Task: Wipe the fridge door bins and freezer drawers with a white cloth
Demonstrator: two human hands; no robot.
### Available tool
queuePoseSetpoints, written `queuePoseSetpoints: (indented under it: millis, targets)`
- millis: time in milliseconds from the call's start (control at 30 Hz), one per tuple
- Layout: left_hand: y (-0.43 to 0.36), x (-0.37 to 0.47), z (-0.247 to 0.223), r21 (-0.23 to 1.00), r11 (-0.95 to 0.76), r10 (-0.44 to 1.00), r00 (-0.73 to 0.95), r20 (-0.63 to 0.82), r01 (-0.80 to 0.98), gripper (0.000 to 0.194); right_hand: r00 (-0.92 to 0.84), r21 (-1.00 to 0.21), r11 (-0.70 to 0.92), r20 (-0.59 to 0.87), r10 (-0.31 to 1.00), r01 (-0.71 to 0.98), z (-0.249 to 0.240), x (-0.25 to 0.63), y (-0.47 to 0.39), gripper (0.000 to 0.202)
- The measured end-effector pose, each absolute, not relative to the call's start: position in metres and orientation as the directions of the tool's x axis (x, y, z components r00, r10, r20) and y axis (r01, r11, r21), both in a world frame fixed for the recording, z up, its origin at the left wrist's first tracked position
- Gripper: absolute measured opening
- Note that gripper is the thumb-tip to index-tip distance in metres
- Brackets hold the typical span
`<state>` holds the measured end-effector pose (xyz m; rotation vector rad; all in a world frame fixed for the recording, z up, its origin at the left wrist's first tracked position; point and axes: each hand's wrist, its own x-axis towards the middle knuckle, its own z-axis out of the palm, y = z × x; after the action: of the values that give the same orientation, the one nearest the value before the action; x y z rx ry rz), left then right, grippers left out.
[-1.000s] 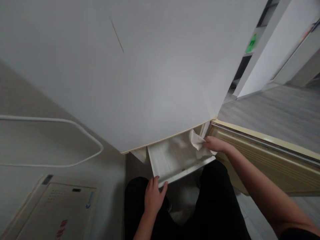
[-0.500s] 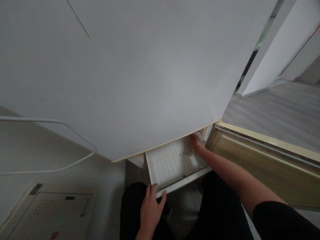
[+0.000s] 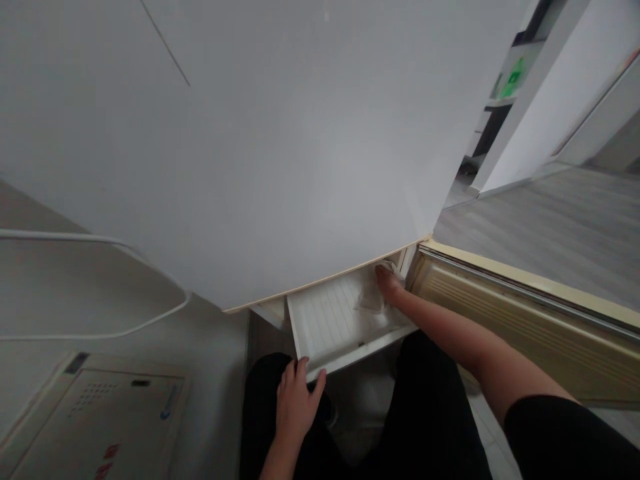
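A shallow white drawer [image 3: 320, 327] with a ribbed bottom sticks out from beneath a large white panel. Its near left corner is held by my left hand [image 3: 295, 400], fingers over the rim and thumb in front. My right hand [image 3: 389, 285] reaches inside at the far right and presses a crumpled, thin white cloth [image 3: 369, 299] against the drawer bottom. Some of the cloth spreads out left of my fingers, and a bunched part shows behind them. The panel's edge partly covers the drawer's back.
The white panel [image 3: 300, 147] fills the view above the drawer. An open yellowish door [image 3: 500, 320] stands at the right. On the left, a white cable [image 3: 100, 237] hangs by the wall above a beige wall box [image 3: 115, 413]. Grey wood-look floor [image 3: 540, 220] lies beyond.
My right hand has shifted slightly on the cloth inside the drawer, more of which shows behind the fingers. My left hand stays at the corner. The view has moved a little.
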<state>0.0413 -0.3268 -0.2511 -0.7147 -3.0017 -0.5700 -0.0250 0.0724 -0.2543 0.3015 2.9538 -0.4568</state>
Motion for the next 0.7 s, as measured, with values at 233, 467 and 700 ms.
queuePoseSetpoints:
  millis: [233, 467, 700]
  targets:
    - [-0.324, 0.041, -0.248, 0.400, 0.811, 0.449, -0.892, 0.044, 0.428, 0.047, -0.979, -0.074, 0.997, -0.203, -0.005, 0.010, -0.244, 0.063, 0.082, 0.041]
    - [-0.325, 0.039, -0.251, 0.375, 0.812, 0.460, -0.886, 0.062, 0.447, 0.046, -0.983, 0.048, 0.999, -0.185, 0.003, -0.006, -0.243, 0.038, 0.081, 0.048]
    - [-0.326, 0.038, -0.256, 0.376, 0.821, 0.447, -0.893, 0.046, 0.430, 0.046, -0.993, 0.028, 0.997, -0.091, 0.079, 0.077, -0.244, -0.019, 0.083, 0.056]
